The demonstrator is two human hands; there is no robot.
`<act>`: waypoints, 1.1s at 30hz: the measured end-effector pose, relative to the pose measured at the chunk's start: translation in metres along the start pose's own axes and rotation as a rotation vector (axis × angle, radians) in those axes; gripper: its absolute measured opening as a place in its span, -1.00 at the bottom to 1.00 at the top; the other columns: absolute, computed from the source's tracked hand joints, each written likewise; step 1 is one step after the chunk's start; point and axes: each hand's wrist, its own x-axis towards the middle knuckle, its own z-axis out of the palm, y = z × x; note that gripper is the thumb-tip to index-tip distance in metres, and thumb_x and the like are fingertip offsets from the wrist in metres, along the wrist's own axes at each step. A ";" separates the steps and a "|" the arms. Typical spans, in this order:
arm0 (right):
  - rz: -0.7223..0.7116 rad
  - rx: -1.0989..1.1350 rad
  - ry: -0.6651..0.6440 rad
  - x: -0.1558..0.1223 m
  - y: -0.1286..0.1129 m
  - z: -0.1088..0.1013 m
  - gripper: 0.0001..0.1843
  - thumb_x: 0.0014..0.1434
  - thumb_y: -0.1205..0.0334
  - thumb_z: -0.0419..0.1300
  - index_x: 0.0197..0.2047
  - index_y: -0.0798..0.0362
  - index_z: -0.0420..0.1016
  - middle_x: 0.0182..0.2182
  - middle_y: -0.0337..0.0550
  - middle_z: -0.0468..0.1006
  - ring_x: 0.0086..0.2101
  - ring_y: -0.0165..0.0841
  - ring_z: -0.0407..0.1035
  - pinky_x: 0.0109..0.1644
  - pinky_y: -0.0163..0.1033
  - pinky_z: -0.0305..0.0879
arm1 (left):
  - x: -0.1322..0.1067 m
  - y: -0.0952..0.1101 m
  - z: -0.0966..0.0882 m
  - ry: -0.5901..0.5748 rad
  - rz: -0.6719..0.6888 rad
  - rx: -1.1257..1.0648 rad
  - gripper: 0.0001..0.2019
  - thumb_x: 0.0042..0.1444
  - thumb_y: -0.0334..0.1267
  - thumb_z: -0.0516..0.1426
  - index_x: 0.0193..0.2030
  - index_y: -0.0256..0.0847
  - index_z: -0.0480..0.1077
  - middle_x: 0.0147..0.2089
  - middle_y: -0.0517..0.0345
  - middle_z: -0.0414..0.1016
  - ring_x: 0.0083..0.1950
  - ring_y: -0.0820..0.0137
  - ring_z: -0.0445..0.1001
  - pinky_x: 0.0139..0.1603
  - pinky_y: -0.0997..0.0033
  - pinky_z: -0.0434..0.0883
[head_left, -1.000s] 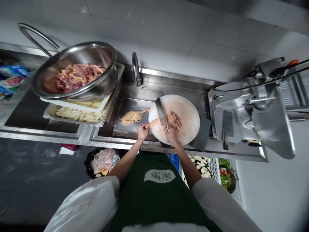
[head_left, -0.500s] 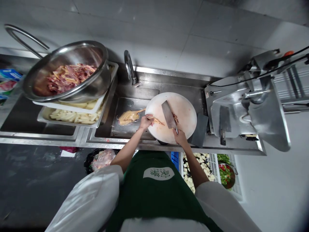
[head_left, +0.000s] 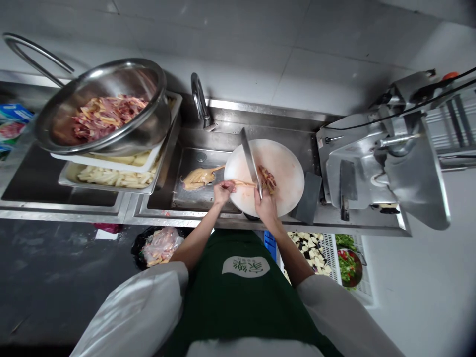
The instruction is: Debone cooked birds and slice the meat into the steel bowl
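Observation:
A round white cutting board (head_left: 286,168) rests over the right side of a steel sink. My right hand (head_left: 265,207) grips the handle of a cleaver (head_left: 249,158), whose blade stands edge-down across the board. To the blade's right lies a small pile of chopped meat (head_left: 267,179). My left hand (head_left: 223,190) pinches a thin strip of meat (head_left: 243,183) at the board's left edge, right beside the blade. A pale piece of poultry (head_left: 199,177) lies in the sink basin to the left.
A large steel bowl (head_left: 104,111) of chopped meat sits on stacked trays of pale cut strips (head_left: 111,177). The tap (head_left: 199,101) stands behind the sink. A steel slicing machine (head_left: 390,158) is at right. Below the counter are a bagged bin (head_left: 159,245) and crates of cut vegetables (head_left: 316,248).
The cleaver swung from lying tilted over the chopped meat back to upright beside the strip. The pile of cut meat shows again to its right. My left hand shifted slightly toward me.

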 end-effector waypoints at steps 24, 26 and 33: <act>0.158 -0.253 -0.142 -0.028 0.014 0.054 -0.59 0.48 0.07 -0.08 -0.12 0.18 0.48 -0.35 0.11 0.64 -0.37 -0.23 0.52 -0.33 -0.27 0.14 | -0.041 -0.024 -0.032 -0.050 0.468 0.461 -0.81 0.17 -0.14 0.26 -0.16 -0.19 0.59 -0.18 0.05 0.49 -0.26 0.39 0.43 -0.24 0.41 0.42; 0.155 -0.242 -0.137 -0.025 0.012 0.048 -0.58 0.47 0.07 -0.07 -0.14 0.18 0.49 -0.38 0.11 0.64 -0.39 -0.22 0.51 -0.34 -0.27 0.16 | -0.039 -0.026 -0.030 -0.077 0.485 0.486 -0.81 0.23 -0.15 0.21 -0.23 -0.21 0.60 -0.29 0.09 0.47 -0.33 0.40 0.41 -0.27 0.40 0.40; 0.088 -0.084 0.143 -0.026 0.002 0.023 -0.49 0.47 -0.01 -0.13 -0.03 0.21 0.48 -0.33 0.15 0.63 -0.31 -0.14 0.54 -0.28 -0.21 0.28 | -0.041 -0.035 -0.029 -0.049 0.487 0.503 -0.84 0.21 -0.20 0.23 -0.26 -0.21 0.59 -0.33 0.09 0.49 -0.34 0.38 0.42 -0.28 0.39 0.39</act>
